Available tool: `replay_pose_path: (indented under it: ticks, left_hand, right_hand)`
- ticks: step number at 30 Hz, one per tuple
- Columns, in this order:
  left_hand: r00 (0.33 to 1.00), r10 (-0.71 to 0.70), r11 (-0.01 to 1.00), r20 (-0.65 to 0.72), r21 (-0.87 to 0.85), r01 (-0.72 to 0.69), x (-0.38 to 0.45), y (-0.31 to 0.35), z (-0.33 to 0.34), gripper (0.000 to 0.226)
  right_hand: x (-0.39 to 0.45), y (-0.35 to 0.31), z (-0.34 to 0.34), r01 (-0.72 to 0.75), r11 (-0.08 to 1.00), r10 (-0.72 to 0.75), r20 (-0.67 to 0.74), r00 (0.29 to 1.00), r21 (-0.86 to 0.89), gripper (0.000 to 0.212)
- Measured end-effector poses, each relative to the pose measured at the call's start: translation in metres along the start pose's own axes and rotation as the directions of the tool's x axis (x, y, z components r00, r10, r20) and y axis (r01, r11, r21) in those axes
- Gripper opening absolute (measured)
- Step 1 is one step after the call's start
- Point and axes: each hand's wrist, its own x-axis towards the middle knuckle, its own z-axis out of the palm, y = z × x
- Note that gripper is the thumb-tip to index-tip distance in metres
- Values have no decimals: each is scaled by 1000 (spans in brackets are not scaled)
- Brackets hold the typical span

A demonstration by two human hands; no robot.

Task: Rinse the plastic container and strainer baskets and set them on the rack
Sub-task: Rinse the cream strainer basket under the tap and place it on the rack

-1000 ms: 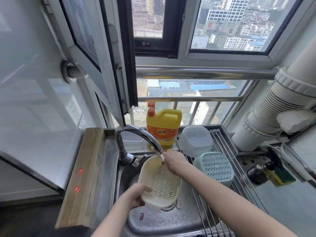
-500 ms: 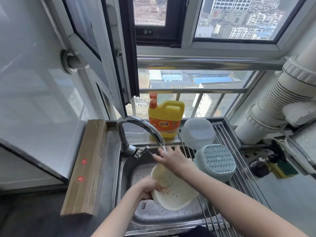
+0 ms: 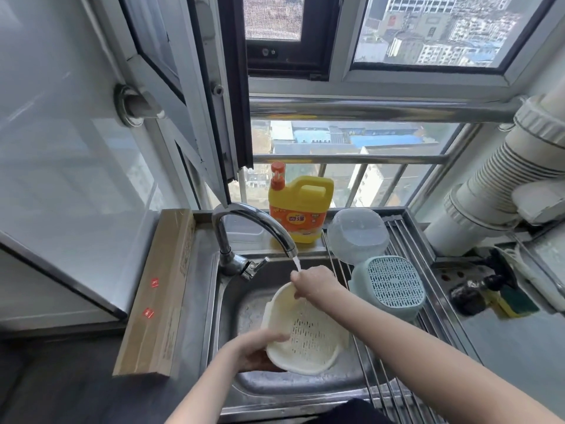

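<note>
Cream strainer basket point(image 3: 308, 332) rim held by both hands' point(image 3: 260, 350) point(image 3: 316, 281) grip over sink point(image 3: 232, 301)

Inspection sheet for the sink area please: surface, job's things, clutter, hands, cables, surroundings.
Surface: steel sink, tap running; bar rack to its right.
Job's things: cream strainer basket held over the sink under the stream; teal strainer basket and clear plastic container upside down on the rack.
Clutter: yellow detergent jug behind the tap; long cardboard box left of the sink; sponge at right.
Hands: left hand grips the cream basket's near rim; right hand holds its far rim.
Cables: nothing seen.
Surroundings: window with railing, ribbed duct at right.
</note>
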Motion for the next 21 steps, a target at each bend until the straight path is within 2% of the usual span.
replay_pose_path:
  ticks: [2, 4, 5, 7, 8, 9, 10, 12, 15, 16, 19, 21]
  left_hand:
    - [996, 71, 996, -45, -52, -74, 1, -7, -3, 38]
    - [949, 208, 971, -238, -63, -229, 2, -9, -4, 29]
    - [880, 303, 945, -366, -3, -327, 2, -9, -5, 28]
    - [646, 478, 872, -595, 235, -429, 0, -4, -8, 38]
    - [536, 539, 838, -650, 356, -413, -1, 1, -10, 45]
    - [469, 582, 812, -664, 434, -391, -3, 7, -9, 49]
    - [440, 620, 784, -650, 480, -394, -4, 13, -7, 49]
    - [435, 675, 737, -595, 534, -413, -6, 26, 1, 47]
    - [434, 651, 759, -623, 519, -393, 0, 34, 5, 47]
    - [459, 623, 782, -633, 478, -401, 7, 32, 1, 48]
    - [632, 470, 874, -617, 222, -433, 30, 22, -15, 52]
    - [707, 393, 906, -588, 116, -407, 35, 17, -20, 50]
  right_hand:
    - [1, 5, 4, -109, 992, 107, 35, 994, 62, 34]
    - [-1, 11, 7, -179, 981, 178, 28, 984, 71, 31]
    - [-3, 14, 7, -197, 979, 196, 17, 980, 59, 31]
    - [-6, 19, 9, -214, 976, 214, 5, 977, 38, 35]
    - [-7, 20, 10, -216, 976, 216, -1, 976, 38, 36]
    - [-7, 21, 10, -219, 974, 219, -6, 976, 51, 34]
    - [-9, 22, 9, -222, 972, 223, -11, 975, 77, 30]
    - [-12, 22, 6, -229, 966, 235, -30, 972, 121, 27]
    - [-19, 20, 5, -224, 967, 236, -99, 967, 117, 28]
    - [-21, 19, 5, -229, 967, 241, -115, 964, 107, 28]
    - [-22, 20, 10, -266, 959, 277, -134, 952, 96, 39]
    - [-24, 22, 11, -274, 958, 282, -100, 954, 81, 40]
